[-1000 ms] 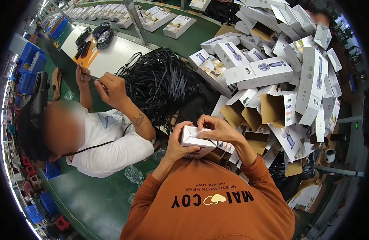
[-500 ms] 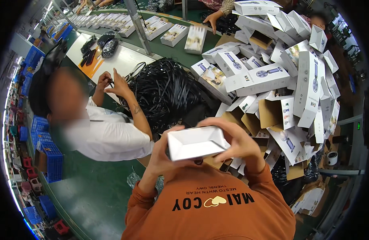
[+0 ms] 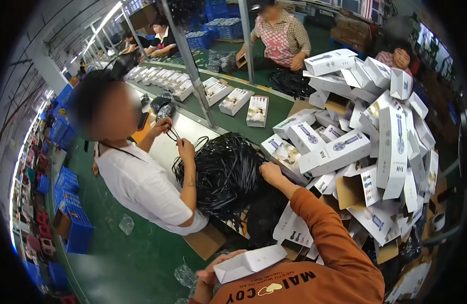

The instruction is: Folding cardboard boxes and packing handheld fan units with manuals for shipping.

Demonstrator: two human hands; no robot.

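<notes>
At the lower edge, my left hand [image 3: 207, 273] grips an open-topped white box [image 3: 251, 263] held against my orange top. My right arm stretches forward, and my right hand [image 3: 273, 174] is at the right edge of a big tangled heap of black straps [image 3: 220, 175]. Its fingers are curled; whatever is between them is too small to make out. Just beyond that hand lies a printed white fan carton [image 3: 286, 154], at the near left of a high pile of similar cartons [image 3: 340, 146].
On my left, a co-worker in a white shirt [image 3: 142, 177] handles a thin black strap. A row of cartons [image 3: 235, 101] stands on the green conveyor behind a metal post [image 3: 193, 66]. Blue crates [image 3: 76, 228] stand at far left. Other people work across the line.
My right hand has left the white box and reached forward to the black straps. The box, now in my left hand alone, has come down toward my body. My view has tilted up.
</notes>
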